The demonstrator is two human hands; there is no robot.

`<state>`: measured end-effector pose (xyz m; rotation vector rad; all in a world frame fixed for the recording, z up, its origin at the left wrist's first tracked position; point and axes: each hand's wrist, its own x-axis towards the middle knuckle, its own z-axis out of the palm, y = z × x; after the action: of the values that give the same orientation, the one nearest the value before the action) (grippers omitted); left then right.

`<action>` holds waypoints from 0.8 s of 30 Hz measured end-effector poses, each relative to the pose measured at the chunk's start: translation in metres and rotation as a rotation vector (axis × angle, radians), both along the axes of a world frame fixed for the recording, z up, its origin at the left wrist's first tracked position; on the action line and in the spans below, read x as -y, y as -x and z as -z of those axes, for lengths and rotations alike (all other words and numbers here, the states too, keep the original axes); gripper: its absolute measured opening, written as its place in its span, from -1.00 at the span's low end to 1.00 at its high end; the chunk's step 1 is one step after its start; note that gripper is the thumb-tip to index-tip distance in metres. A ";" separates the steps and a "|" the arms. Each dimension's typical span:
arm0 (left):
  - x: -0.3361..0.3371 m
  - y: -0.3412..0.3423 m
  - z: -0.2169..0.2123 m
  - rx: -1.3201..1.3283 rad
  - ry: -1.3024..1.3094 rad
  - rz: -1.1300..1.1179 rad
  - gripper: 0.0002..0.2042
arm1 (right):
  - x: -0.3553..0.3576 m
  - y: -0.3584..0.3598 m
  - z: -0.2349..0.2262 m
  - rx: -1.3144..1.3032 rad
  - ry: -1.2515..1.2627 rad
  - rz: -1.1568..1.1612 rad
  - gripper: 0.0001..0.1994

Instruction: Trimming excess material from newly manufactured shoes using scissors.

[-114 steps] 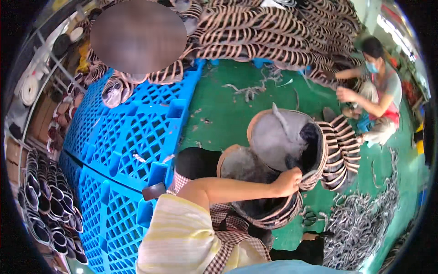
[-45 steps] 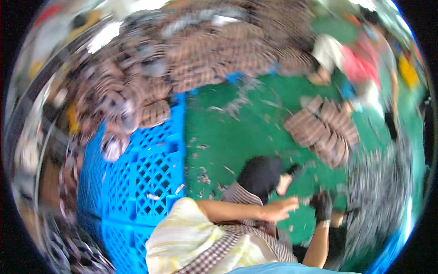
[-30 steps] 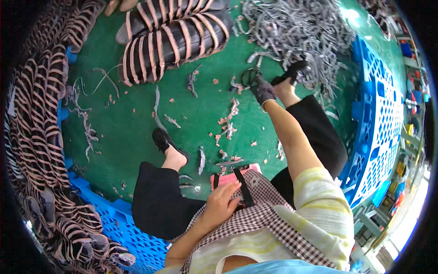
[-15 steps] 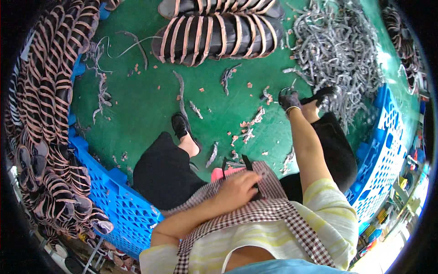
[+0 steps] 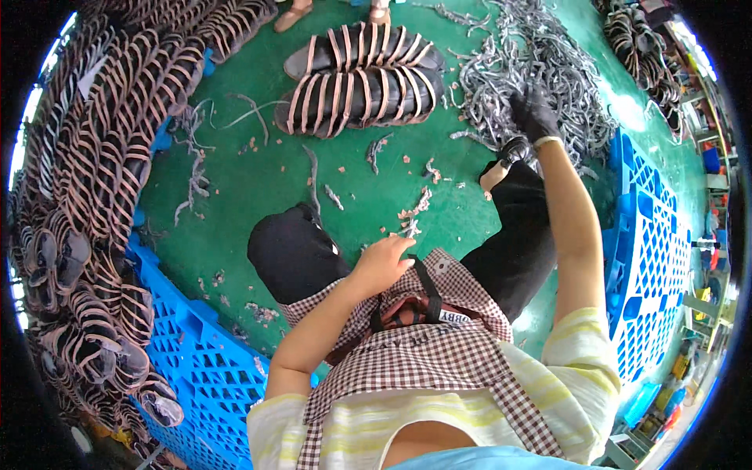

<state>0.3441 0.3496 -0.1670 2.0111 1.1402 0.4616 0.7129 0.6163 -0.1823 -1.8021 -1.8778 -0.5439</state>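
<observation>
My right hand [image 5: 536, 114], in a dark glove, reaches out over the heap of grey shredded strips [image 5: 572, 70]. Its fingers look spread, and I see nothing held in them. My bare left hand [image 5: 384, 265] hovers above my lap, its fingers loosely bent and apart with nothing between them. Below it is my checked apron [image 5: 439, 356], where a dark strap and the gaping front pocket show. Beyond my knees lie two rows of stacked black shoe parts [image 5: 364, 98] with pale pink bands between the pieces.
Blue plastic pallets stand at my left [image 5: 196, 364] and right [image 5: 650, 266]. More banded black stacks [image 5: 102, 172] pile up along the left. Loose grey scraps and pink bits [image 5: 411, 215] litter the green floor. Another person's feet [image 5: 294, 17] show at the far edge.
My right hand has moved from beside my right shoe outward onto the grey heap. My left hand has lifted off the apron and shifted slightly left. The view has tilted, and another person's feet now show.
</observation>
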 end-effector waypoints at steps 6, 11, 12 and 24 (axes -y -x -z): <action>0.041 -0.005 0.003 0.056 0.047 0.049 -0.67 | 0.100 -0.002 -0.096 -1.564 0.374 -0.400 -0.66; 0.056 0.004 -0.012 0.101 0.064 0.040 -0.68 | 0.123 0.008 -0.090 -1.811 0.293 -0.502 -0.61; 0.059 0.005 -0.017 0.117 0.042 0.018 -0.69 | 0.122 0.013 -0.091 -1.803 0.250 -0.475 -0.65; 0.083 0.008 -0.056 0.262 -0.093 -0.009 -0.73 | 0.235 -0.061 -0.162 -0.523 -0.041 -0.443 -0.70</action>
<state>0.3366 0.2667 -0.1109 1.9548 0.9815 0.7708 0.7737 0.3810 -0.0199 -1.2739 -1.7832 0.0488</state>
